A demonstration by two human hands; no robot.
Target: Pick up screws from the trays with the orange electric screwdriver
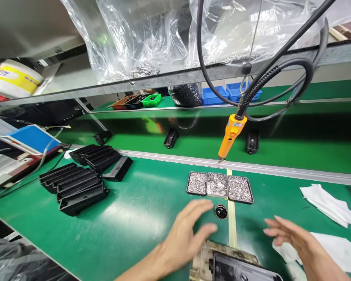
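Observation:
Over the table my left hand [187, 230] is open, thumb and fingers apart with nothing between them. It hovers just above the corner of a worn fixture [197, 259] at the bottom edge. A black plastic housing [236, 269] lies in that fixture, partly cut off by the frame. My right hand [295, 238] is also open, fingers stretched out and holding nothing, near white cloths [333, 249]. Between my hands and the back rail is a small round black-filled dish [221, 211]. Behind it stand three shallow trays of small metal parts [217, 184].
A yellow electric screwdriver [232, 134] hangs on a cable above the trays. Stacked black housings [76, 187] occupy the left side of the table. Overhead runs a metal shelf [152, 74] with plastic bags. Another white cloth [329, 203] lies at right.

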